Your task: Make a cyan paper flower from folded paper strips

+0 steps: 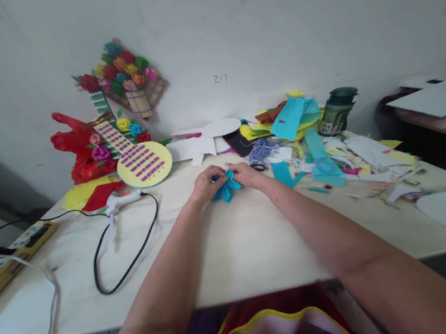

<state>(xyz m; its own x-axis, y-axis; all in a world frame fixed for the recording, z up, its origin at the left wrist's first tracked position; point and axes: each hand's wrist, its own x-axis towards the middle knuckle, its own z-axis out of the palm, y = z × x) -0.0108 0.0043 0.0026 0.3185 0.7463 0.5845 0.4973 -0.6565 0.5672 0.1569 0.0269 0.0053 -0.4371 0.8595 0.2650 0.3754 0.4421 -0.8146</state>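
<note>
Seen from the head camera, a blue paper flower (226,187) sits between two bare hands on a pale table (228,251). The left hand (205,184) pinches its left side and the right hand (246,174) pinches its right, fingers curled together. Pointed petals splay down towards the person; no long axis is clear. Blue paper scraps (307,137) lie near the right hand.

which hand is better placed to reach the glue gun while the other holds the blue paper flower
Left, probably. The glue gun lies on that side, nearer the left hand; the right hand would have to cross over the blue paper flower both hold.
</note>
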